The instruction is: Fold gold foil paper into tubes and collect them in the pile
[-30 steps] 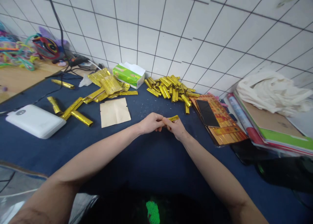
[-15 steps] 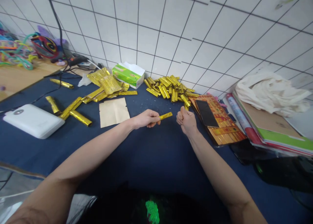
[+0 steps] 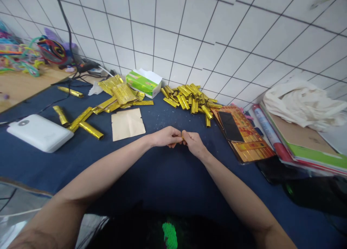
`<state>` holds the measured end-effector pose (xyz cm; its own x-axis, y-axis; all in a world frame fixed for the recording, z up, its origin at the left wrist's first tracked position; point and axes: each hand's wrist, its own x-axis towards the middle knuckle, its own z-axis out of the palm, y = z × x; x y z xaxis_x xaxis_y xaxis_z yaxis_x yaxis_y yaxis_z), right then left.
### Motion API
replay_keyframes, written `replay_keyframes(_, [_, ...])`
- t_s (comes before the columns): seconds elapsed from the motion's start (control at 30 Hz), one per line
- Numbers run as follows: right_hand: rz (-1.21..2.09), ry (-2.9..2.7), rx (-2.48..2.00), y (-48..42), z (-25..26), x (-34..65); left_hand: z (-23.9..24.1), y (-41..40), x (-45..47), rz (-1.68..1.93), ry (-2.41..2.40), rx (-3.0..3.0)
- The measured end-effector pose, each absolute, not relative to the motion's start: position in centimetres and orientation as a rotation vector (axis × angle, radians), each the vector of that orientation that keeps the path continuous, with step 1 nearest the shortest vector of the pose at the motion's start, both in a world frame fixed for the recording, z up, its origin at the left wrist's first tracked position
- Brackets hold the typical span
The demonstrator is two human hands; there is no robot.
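In the middle of the head view, my left hand (image 3: 168,136) and my right hand (image 3: 193,142) meet, fingers closed and fingertips together. Between them is a gold foil strip (image 3: 183,138), almost wholly covered by the fingers. Beyond my right hand lies a heap of short folded gold foil pieces (image 3: 187,95), one of them (image 3: 208,122) sticking out at its near edge. To the left are flat stacks of gold foil strips (image 3: 123,93) and several longer loose gold pieces (image 3: 91,130). A beige paper square (image 3: 127,124) lies beside my left forearm.
A green tissue pack (image 3: 143,83) stands against the tiled wall. On the left lies a white power bank (image 3: 39,133) with a dark cable. At right are a black phone (image 3: 230,126) on an orange-gold printed sheet (image 3: 255,147), a stack of folders (image 3: 311,149) and white cloth (image 3: 303,102).
My right hand has moved left and toward me, from the heap's near edge to my left hand. Its fingers now close at the gold strip, which earlier stuck out from my left hand.
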<state>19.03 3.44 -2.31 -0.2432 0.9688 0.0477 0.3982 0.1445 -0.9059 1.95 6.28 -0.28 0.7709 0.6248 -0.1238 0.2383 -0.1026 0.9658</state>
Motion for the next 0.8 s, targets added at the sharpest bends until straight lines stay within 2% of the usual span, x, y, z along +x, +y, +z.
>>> replay_keyframes(0.5, [1.054,-1.892,-1.269,2.7,-1.8,18.4,-0.6,5.6,2.7,0.41,0.737,1.866])
replay_keyframes(0.8, [0.815,-1.658,-1.395,3.6,-2.7,19.3,0.0,7.1,1.3,0.362,0.793,1.759])
